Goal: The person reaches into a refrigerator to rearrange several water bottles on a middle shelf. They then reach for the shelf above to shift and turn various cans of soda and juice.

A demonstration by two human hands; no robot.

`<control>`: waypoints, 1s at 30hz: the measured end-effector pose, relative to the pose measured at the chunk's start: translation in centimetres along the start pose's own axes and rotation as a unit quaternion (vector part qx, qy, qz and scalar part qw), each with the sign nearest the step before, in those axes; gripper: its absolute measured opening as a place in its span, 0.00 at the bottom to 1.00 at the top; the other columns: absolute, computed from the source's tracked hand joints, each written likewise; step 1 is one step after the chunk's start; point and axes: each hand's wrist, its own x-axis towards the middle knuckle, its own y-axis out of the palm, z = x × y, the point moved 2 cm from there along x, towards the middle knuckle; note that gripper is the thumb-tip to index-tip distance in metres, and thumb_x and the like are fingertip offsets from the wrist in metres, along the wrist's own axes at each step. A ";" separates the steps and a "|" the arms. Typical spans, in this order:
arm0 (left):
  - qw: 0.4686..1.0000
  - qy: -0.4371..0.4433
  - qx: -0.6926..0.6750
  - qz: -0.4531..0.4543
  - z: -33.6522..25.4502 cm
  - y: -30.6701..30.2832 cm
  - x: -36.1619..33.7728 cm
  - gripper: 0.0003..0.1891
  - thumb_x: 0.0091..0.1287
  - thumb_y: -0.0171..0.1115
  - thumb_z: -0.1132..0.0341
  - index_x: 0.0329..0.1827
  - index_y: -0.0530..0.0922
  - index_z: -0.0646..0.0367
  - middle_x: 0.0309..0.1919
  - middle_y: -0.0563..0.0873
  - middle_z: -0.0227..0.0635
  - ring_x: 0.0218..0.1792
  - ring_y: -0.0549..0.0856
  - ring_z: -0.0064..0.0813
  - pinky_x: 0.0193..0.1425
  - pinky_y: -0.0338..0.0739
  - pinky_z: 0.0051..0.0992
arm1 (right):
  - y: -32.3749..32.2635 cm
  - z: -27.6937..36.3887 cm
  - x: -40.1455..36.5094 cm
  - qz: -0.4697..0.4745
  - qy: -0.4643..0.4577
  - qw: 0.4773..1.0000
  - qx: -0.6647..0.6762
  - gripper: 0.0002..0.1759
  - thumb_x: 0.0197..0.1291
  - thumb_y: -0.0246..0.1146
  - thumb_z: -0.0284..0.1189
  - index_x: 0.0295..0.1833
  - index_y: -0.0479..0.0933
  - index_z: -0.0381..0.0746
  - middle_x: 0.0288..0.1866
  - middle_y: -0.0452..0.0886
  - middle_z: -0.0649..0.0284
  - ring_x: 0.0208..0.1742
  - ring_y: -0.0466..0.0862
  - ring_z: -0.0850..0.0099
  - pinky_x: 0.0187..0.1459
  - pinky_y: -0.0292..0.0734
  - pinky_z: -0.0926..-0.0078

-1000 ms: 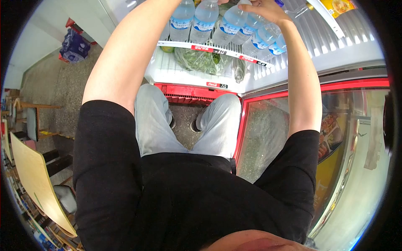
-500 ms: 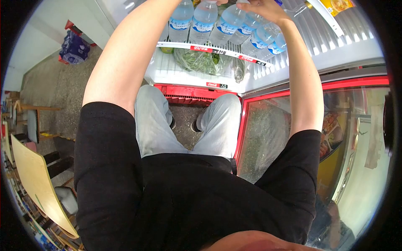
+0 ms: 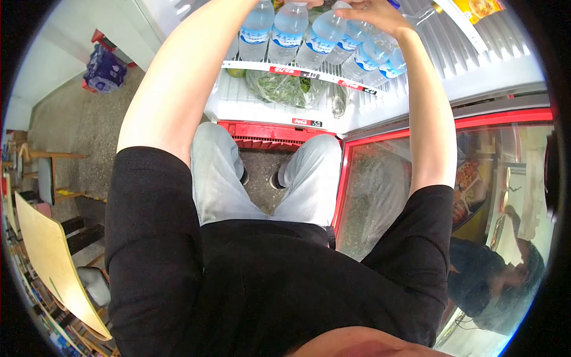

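Note:
Several clear water bottles with blue-and-white labels stand in a row on the upper rack of the fridge. My right hand [image 3: 377, 16] reaches over them from the right, its fingers closed at the neck of a slightly tilted water bottle [image 3: 324, 37]. Of my left hand [image 3: 311, 3], only fingertips show at the top edge, close to the cap of the neighbouring water bottle [image 3: 289, 28]; its grip is cut off by the frame. Under the rack, a clear plastic bag of green leaves [image 3: 279, 88] lies on the lower shelf.
The fridge's red-framed glass door [image 3: 380, 184] stands open on the right, reflecting a person. Price strips line the white rack edge [image 3: 333, 80]. A yellow packet [image 3: 477, 8] is at top right. On the left are a purple-wrapped pack [image 3: 104, 70] and a wooden table [image 3: 50, 250].
The bottle at my right hand has shifted slightly left and stands a little more upright. My right hand has moved slightly left. A person's reflection shows more fully in the door glass.

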 end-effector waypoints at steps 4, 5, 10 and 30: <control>1.000 0.029 -0.008 0.003 -0.1 -0.1 -0.2 0.24 0.63 0.61 0.46 0.40 0.91 0.59 0.41 0.92 0.41 0.44 0.89 0.36 0.51 0.79 0.34 | 0.0 0.2 -0.2 -0.004 0.012 1.000 -0.003 0.31 0.57 0.80 0.45 0.59 0.87 0.34 0.45 0.92 0.60 0.46 0.87 0.75 0.52 0.82 0.73; 1.000 0.029 -0.007 0.003 0.1 0.1 0.1 0.24 0.64 0.61 0.44 0.40 0.91 0.58 0.43 0.93 0.42 0.46 0.89 0.36 0.53 0.79 0.34 | 0.0 0.1 -0.2 -0.008 0.005 1.000 -0.008 0.31 0.58 0.79 0.45 0.59 0.87 0.34 0.46 0.92 0.59 0.48 0.87 0.74 0.53 0.81 0.73; 1.000 0.022 0.006 0.019 0.0 0.1 0.3 0.32 0.68 0.58 0.33 0.40 0.91 0.57 0.47 0.92 0.43 0.53 0.88 0.38 0.62 0.77 0.35 | 0.5 -0.6 0.2 -0.037 0.009 0.995 0.093 0.28 0.69 0.69 0.48 0.58 0.87 0.33 0.49 0.91 0.58 0.53 0.86 0.72 0.58 0.79 0.72; 0.999 0.040 -0.035 0.002 -0.5 0.0 -0.4 0.33 0.76 0.51 0.35 0.49 0.90 0.58 0.52 0.91 0.42 0.56 0.86 0.39 0.64 0.75 0.35 | 0.0 -0.9 -0.3 -0.052 0.011 0.996 0.073 0.22 0.60 0.76 0.44 0.48 0.90 0.36 0.40 0.91 0.63 0.43 0.86 0.76 0.50 0.79 0.74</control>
